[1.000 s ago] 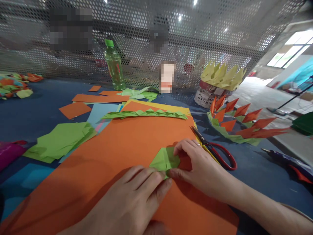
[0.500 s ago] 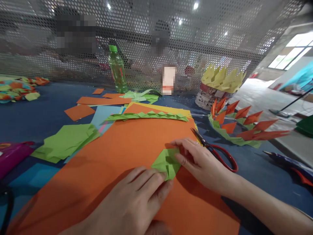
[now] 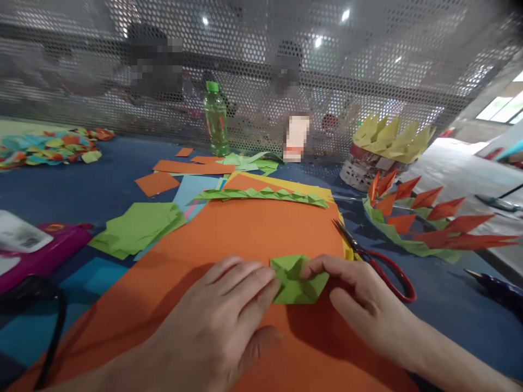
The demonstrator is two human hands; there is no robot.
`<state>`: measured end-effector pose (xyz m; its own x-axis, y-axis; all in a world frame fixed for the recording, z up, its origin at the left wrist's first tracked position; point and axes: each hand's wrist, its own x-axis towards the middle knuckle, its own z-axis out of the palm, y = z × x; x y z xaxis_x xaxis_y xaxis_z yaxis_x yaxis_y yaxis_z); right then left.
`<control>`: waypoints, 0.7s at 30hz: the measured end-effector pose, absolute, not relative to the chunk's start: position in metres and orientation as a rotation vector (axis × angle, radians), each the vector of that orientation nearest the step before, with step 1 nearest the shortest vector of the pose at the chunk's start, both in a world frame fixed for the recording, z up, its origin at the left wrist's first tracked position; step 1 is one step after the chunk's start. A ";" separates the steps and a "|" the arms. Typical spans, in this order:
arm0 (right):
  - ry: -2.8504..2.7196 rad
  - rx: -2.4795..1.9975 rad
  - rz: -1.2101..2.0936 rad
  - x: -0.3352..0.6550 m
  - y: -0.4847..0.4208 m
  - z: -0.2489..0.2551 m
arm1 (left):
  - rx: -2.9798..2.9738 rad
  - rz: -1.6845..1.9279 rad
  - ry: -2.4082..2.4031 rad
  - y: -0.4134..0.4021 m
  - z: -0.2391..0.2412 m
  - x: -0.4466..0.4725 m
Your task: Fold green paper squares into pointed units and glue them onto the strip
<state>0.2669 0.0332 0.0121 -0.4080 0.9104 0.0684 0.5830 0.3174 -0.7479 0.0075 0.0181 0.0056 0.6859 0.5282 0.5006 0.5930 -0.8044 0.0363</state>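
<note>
A folded piece of green paper (image 3: 296, 291) lies on a large orange sheet (image 3: 265, 228), in the near part of it, between the two hands. The left hand (image 3: 216, 313) lies palm down with its fingers stretched out, their tips on the paper's left edge and the thumb apart, grasping nothing. The right hand (image 3: 363, 299) is loosely curled rather than clenched; its index fingertip touches the upper right of the paper, while the thumb stands apart beside the right corner, with no pinch on it. Across the far part of the orange sheet runs a folded green strip (image 3: 269, 195). Scissors (image 3: 362, 251) with red handles lie along the sheet's right side, blades pointing away. To the left is a stack of green papers (image 3: 137, 231), with orange pieces (image 3: 157, 185) beyond it. On the right, a green-and-orange paper crown (image 3: 402, 224) rests on the blue tabletop (image 3: 118, 169), and behind it a yellow paper crown (image 3: 394, 140) sits on a round container (image 3: 359, 167). A green-capped bottle (image 3: 216, 122) stands upright before a perforated metal screen (image 3: 249, 49).
</note>
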 end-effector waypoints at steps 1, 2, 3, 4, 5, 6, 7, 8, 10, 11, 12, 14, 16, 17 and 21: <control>-2.093 -1.294 0.875 0.266 0.033 0.012 | -2.757 -0.808 -0.913 0.016 0.006 0.007; -2.086 -1.273 0.851 0.266 0.032 0.011 | -2.763 -0.845 -0.902 0.015 0.007 0.007; -2.087 -1.261 0.827 0.265 0.033 0.010 | -2.784 -0.856 -0.901 0.013 0.007 0.008; -2.093 -1.254 0.795 0.264 0.034 0.009 | -2.801 -0.863 -0.898 0.012 0.007 0.008; -2.108 -1.243 0.761 0.264 0.034 0.008 | -2.828 -0.843 -0.914 0.011 0.007 0.008; -2.136 -1.223 0.723 0.263 0.035 0.006 | -2.855 -0.821 -0.918 0.011 0.007 0.008; -2.174 -1.188 0.679 0.263 0.036 0.005 | -2.881 -0.792 -0.923 0.010 0.006 0.009; -2.217 -1.148 0.627 0.262 0.036 0.004 | -2.903 -0.765 -0.928 0.011 0.005 0.009; -2.302 -1.066 0.504 0.262 0.037 0.003 | -2.931 -0.712 -0.940 0.011 0.004 0.009; -2.341 -1.039 0.453 0.262 0.037 0.003 | -2.941 -0.691 -0.946 0.011 0.004 0.009; -2.368 -1.027 0.419 0.263 0.037 0.004 | -2.945 -0.685 -0.945 0.011 0.004 0.009; -2.400 -1.026 0.451 0.266 0.040 0.007 | -2.959 -0.684 -0.952 0.011 0.004 0.009; -2.407 -1.016 0.576 0.269 0.044 0.010 | -2.948 -0.703 -0.954 0.011 0.004 0.010; -2.406 -1.009 0.645 0.272 0.047 0.011 | -2.934 -0.715 -0.948 0.011 0.005 0.010; -2.421 -0.980 0.851 0.281 0.059 0.011 | -2.929 -0.708 -0.911 0.012 0.005 0.012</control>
<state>0.2806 0.0591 0.0107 -0.6782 0.7239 0.1264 0.4855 0.5705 -0.6624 0.0119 0.0124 0.0046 0.7315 0.5397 0.4167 0.5368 -0.8327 0.1363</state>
